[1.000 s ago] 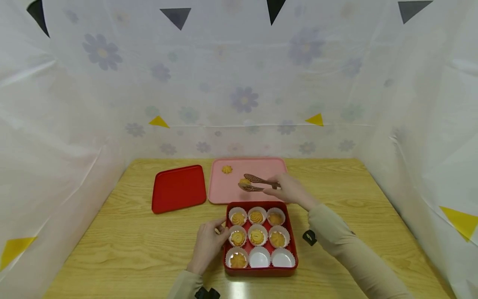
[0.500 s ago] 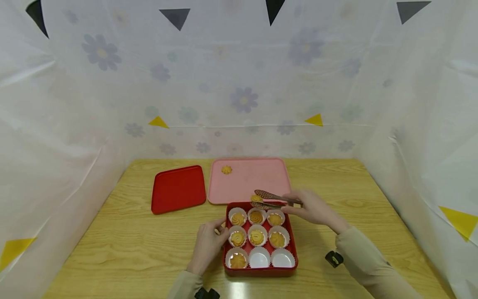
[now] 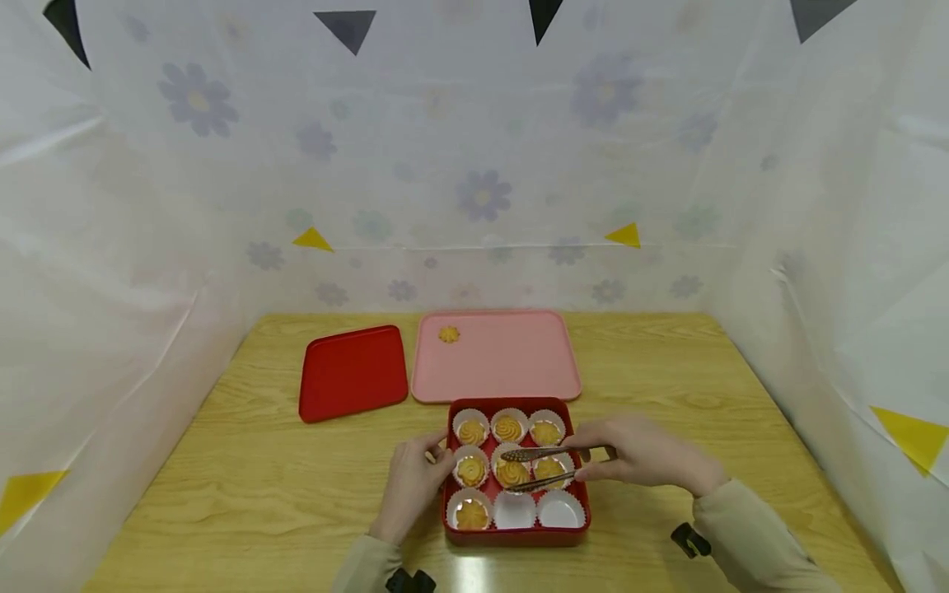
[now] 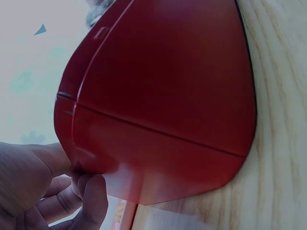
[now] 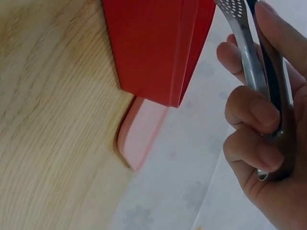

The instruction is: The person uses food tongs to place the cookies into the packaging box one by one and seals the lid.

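Observation:
My right hand (image 3: 641, 453) grips metal serving tongs (image 3: 535, 452), whose perforated ends hold a cookie (image 3: 511, 474) over the middle of a red box (image 3: 519, 539). Up close in the right wrist view, curled fingers (image 5: 252, 108) wrap the tong handles (image 5: 249, 57). White paper cups fill the box in three rows. Cookies sit in the back row and at the left; two front cups, centre (image 3: 514, 512) and right (image 3: 561, 511), show bare white bottoms. My left hand (image 3: 413, 484) pinches the box's left rim between thumb and fingers, also seen in the left wrist view.
Behind the box lies a pink tray (image 3: 493, 362) with one cookie (image 3: 449, 334) near its back left corner. A red flat lid or tray (image 3: 354, 375) lies left of it. The wooden table (image 3: 282, 494) meets white curtain walls (image 3: 474, 148) at the back and sides.
The right hand has brought the tongs and a cookie from the pink tray toward me, over the box's middle. The left hand has stayed at the box's left rim.

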A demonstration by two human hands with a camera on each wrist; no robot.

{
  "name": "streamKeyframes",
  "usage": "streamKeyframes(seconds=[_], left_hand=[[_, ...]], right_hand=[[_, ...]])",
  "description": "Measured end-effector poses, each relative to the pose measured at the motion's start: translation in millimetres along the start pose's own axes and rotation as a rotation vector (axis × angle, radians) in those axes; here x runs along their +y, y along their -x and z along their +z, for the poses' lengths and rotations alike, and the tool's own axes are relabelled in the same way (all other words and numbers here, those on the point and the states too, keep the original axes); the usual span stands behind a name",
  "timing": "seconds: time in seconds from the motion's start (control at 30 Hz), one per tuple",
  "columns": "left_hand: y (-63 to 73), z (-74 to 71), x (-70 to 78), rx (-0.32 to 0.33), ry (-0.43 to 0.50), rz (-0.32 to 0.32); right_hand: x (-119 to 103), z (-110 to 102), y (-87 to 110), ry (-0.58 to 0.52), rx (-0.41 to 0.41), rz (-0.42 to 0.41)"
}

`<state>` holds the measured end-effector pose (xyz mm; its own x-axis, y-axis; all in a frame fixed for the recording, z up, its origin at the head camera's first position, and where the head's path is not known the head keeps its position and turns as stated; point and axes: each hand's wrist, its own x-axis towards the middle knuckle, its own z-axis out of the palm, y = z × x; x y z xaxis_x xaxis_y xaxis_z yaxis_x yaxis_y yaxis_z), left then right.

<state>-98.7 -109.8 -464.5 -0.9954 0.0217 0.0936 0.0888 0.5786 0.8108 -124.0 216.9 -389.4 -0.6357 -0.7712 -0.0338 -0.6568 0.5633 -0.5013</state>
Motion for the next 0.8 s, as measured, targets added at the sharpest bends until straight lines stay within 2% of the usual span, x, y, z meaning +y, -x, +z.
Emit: streamKeyframes(seconds=[0.1, 0.23, 0.8], left_hand=[[-0.2, -0.4, 0.5, -0.004, 0.003, -0.001], [-0.4, -0.7, 0.4, -0.009, 0.007, -0.001], [0.0, -1.3, -0.2, 0.0, -0.009, 0.013]], right_hand=[[-3.9, 1.2, -0.9, -0.011, -0.052, -0.012], [-7.3, 2.4, -1.1, -0.018, -0.08, -0.034], [-10.9, 7.1, -3.4, 0.026, -0.085, -0.044]])
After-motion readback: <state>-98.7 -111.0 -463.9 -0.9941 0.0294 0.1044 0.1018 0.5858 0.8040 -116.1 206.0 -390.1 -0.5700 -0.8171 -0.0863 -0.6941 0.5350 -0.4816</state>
